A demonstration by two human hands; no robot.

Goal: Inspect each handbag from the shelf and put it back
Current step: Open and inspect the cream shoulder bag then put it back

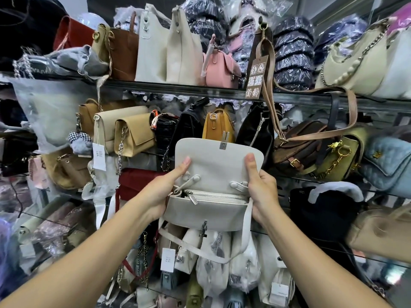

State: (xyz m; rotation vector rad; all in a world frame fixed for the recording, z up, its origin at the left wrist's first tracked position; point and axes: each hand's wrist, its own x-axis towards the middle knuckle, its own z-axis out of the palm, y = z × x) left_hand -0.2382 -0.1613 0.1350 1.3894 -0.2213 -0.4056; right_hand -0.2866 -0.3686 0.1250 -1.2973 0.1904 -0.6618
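On the shelves behind, bags are packed tight. Top shelf [178,90]: cream totes [153,52] & a pink bag [219,70], w/ a card tag [256,76] hanging over the edge. Mid row, left to right: tan flap bags [133,134], black bag [186,127], mustard bag [219,124], brown bag [304,147] under a long tan strap [269,70], olive bag [340,156] w/ gold chain, blue quilted bag [391,161]. Lower down: a red bag [138,181], plus plastic-wrapped white bags [213,263] at the btm.

White handbag [213,212] is held up in front of the mid row, off the shelf; it hides the mustard bag's lower part & the red bag's right end. Its flap [219,161] is lifted upright, w/ the zip [213,196] showing below. Its own strap [200,247] droops over the wrapped bags.

Left hand [164,190] grips the handbag's left side, thumb up on the flap, fingers behind. Right hand [260,187] grips the right side the same way. Handbag sits btwn both hands, touching both.
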